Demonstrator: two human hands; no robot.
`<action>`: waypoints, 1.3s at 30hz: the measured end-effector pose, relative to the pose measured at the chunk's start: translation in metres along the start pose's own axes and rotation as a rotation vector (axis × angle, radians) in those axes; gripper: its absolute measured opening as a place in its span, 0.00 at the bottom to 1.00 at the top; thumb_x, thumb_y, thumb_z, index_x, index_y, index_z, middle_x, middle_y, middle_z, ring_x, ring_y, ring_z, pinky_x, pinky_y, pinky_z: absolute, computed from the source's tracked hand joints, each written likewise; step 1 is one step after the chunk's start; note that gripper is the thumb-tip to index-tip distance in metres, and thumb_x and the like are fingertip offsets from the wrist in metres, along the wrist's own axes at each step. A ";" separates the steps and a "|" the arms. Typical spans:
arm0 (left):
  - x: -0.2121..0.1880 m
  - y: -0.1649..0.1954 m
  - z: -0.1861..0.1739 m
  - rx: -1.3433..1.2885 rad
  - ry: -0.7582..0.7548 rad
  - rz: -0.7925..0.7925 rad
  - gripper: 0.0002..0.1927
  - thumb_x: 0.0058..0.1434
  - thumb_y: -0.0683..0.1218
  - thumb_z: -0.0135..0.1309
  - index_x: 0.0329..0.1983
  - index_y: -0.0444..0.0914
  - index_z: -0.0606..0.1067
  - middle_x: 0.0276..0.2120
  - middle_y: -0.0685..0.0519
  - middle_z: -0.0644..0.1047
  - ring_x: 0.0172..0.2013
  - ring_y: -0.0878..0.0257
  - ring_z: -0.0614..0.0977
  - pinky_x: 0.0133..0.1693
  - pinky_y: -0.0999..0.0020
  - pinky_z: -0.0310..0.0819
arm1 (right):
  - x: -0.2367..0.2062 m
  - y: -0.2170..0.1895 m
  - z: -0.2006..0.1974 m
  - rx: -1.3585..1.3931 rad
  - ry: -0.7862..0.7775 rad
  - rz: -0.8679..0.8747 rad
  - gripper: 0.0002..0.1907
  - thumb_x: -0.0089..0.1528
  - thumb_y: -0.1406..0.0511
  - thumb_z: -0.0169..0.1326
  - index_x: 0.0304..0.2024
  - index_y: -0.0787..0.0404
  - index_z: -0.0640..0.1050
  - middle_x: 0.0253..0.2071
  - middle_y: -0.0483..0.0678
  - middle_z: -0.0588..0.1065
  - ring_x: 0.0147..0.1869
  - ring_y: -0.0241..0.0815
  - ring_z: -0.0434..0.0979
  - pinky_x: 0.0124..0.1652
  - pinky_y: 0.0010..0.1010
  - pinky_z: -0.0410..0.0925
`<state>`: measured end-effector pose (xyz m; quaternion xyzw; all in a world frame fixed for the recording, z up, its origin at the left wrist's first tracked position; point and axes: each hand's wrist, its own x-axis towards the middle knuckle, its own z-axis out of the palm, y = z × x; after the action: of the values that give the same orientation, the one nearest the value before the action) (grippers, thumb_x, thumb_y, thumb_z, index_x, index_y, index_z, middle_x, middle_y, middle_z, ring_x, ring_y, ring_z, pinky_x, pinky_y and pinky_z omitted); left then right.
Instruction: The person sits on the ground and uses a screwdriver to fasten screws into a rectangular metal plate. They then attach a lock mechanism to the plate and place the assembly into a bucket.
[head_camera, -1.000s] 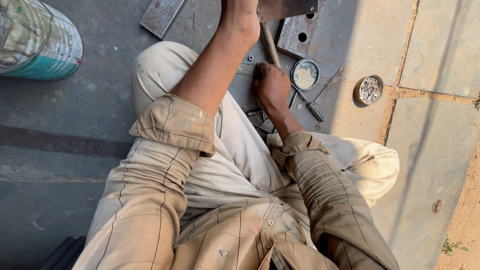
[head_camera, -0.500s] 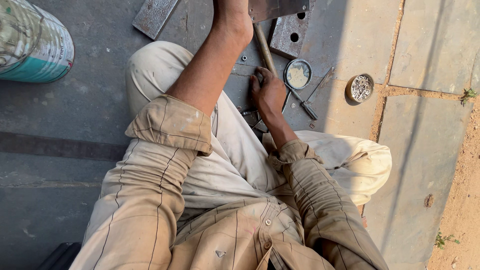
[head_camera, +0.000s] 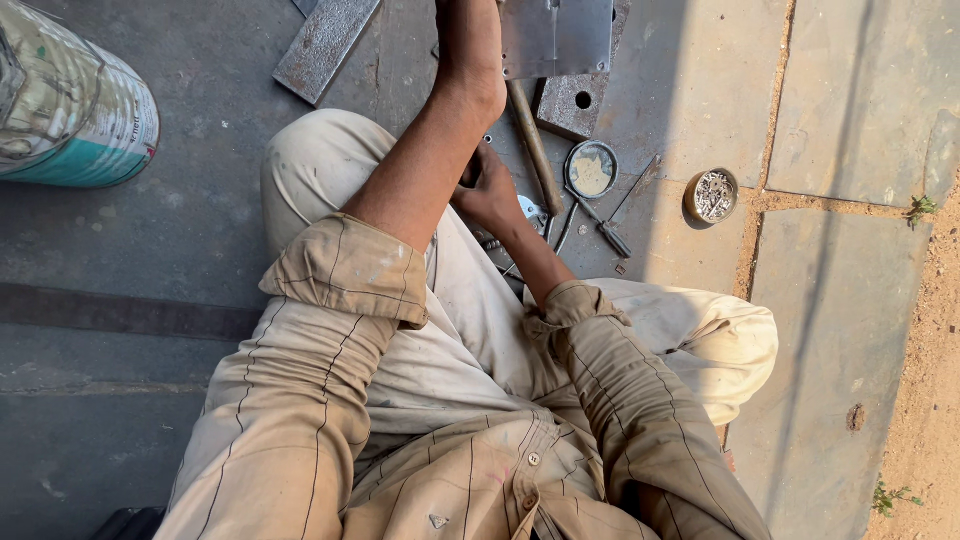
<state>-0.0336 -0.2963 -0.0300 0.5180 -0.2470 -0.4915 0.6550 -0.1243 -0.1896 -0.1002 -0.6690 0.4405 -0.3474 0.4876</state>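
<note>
I sit on the ground with my knees bent. My left arm reaches forward, and my left hand (head_camera: 468, 45) lies against a grey metal plate (head_camera: 556, 36) at the top edge, its fingers cut off by the frame. My right hand (head_camera: 492, 192) is low by my left forearm with its fingers curled; the forearm hides what they touch. A wooden hammer handle (head_camera: 534, 148) lies just right of that hand. Beside it are a round tin lid (head_camera: 591, 170) with pale paste and a screwdriver (head_camera: 612, 236).
A small round tin of screws (head_camera: 712, 195) sits further right. A metal block with a hole (head_camera: 574, 106) lies under the plate, and a flat rusty bar (head_camera: 325, 42) at top left. A large painted can (head_camera: 70, 112) lies at the left. Sandy soil borders the paving on the right.
My right hand has drawn left, away from the tin lid and in behind my left forearm. My left hand stays at the plate. The view has shifted slightly.
</note>
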 end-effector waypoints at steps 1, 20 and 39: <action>-0.002 0.002 0.000 -0.013 -0.021 0.005 0.32 0.48 0.38 0.56 0.59 0.37 0.66 0.44 0.49 0.75 0.43 0.61 0.77 0.49 0.67 0.72 | 0.002 -0.005 0.003 -0.107 -0.043 0.026 0.30 0.55 0.62 0.68 0.53 0.71 0.71 0.42 0.60 0.77 0.42 0.62 0.78 0.43 0.46 0.71; -0.041 0.038 0.028 -0.229 -0.450 -0.204 0.33 0.52 0.28 0.51 0.64 0.29 0.68 0.49 0.47 0.81 0.48 0.62 0.83 0.53 0.68 0.77 | -0.091 -0.016 -0.115 0.141 0.496 0.178 0.32 0.57 0.67 0.65 0.62 0.72 0.73 0.26 0.34 0.58 0.29 0.24 0.57 0.30 0.18 0.55; -0.108 0.011 0.041 -0.135 -0.793 -0.227 0.35 0.57 0.35 0.56 0.69 0.29 0.65 0.55 0.46 0.78 0.56 0.62 0.80 0.63 0.65 0.74 | -0.166 -0.078 -0.204 0.403 0.572 0.141 0.33 0.59 0.71 0.63 0.67 0.71 0.70 0.22 0.33 0.56 0.23 0.23 0.53 0.23 0.19 0.49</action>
<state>-0.1060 -0.2168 0.0143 0.2686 -0.3887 -0.7371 0.4832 -0.3488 -0.0957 0.0262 -0.4029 0.5268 -0.5660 0.4898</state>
